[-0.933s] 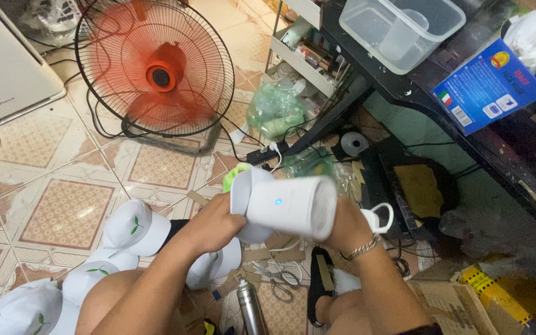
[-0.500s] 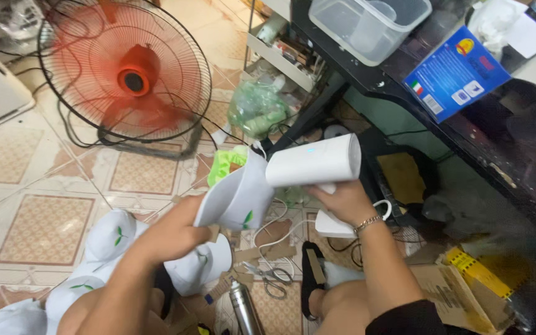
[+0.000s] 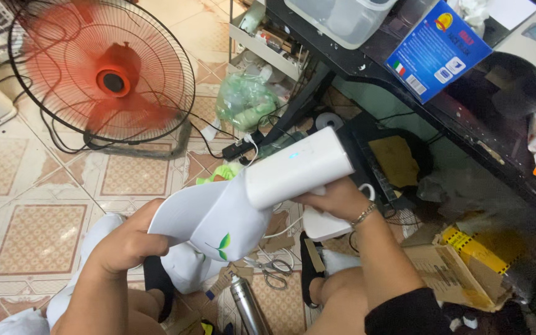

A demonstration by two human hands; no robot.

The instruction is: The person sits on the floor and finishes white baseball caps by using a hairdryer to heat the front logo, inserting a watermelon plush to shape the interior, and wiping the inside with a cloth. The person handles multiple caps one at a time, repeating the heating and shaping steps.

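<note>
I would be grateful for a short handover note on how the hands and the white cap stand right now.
Left hand: grips the white cap by its brim.
Right hand: holds the white handheld device, its lower end pressed against the cap's crown.
Nearby: more white caps on the tiled floor, scissors and a metal bottle below, fan running.
Done: cap and device brought together.
Left: cannot tell how far the work on this cap has got.
</note>
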